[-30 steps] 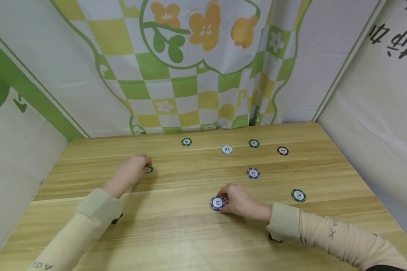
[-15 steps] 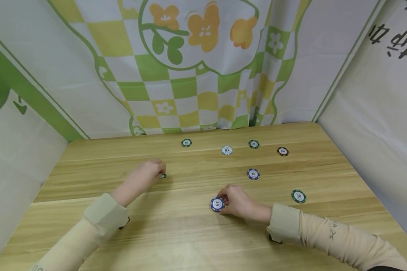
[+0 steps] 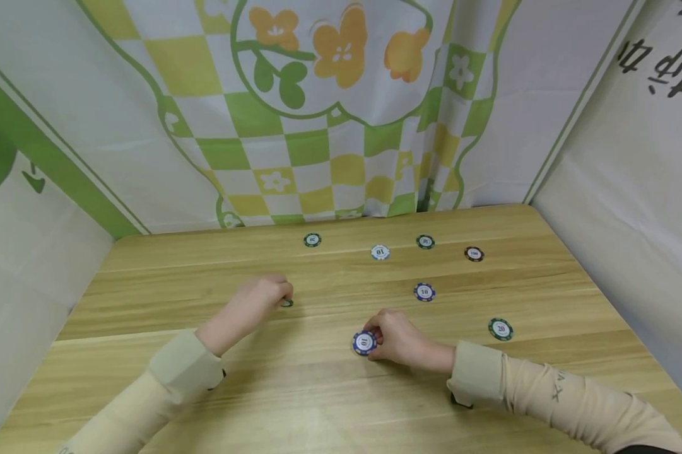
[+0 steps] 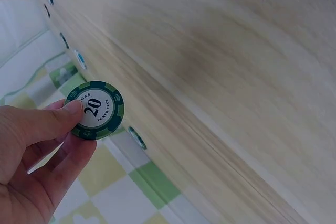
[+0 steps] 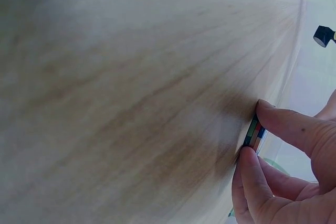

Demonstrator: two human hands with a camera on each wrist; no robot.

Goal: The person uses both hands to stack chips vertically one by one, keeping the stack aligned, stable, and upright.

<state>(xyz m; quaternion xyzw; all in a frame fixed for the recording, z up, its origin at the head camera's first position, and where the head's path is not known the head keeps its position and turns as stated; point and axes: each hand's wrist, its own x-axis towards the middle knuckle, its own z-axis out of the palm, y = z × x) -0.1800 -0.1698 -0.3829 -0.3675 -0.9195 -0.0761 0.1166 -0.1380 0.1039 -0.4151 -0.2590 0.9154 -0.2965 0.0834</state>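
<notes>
Between thumb and fingers, my left hand (image 3: 252, 304) pinches a green poker chip (image 4: 106, 109) marked 20. The left wrist view shows its face tilted up, thumb over one edge; from the head only a sliver shows under the fingers. To its right, my right hand (image 3: 404, 340) grips a small stack of poker chips (image 5: 254, 133) by the edges, low at the wooden surface. A blue chip (image 3: 364, 342) marked 10 lies on top of that stack, and green and red edges show below it in the right wrist view.
On the wooden table (image 3: 329, 403) lie a blue chip (image 3: 424, 292), a white chip (image 3: 380, 252), a dark 100 chip (image 3: 474, 253) and green chips, one at the right (image 3: 501, 328). A patterned curtain (image 3: 329, 145) hangs behind the table's far edge.
My left hand has moved right and nearer across the table with the green poker chip, closer to the stack. My right hand stays in place, holding the stack of poker chips.
</notes>
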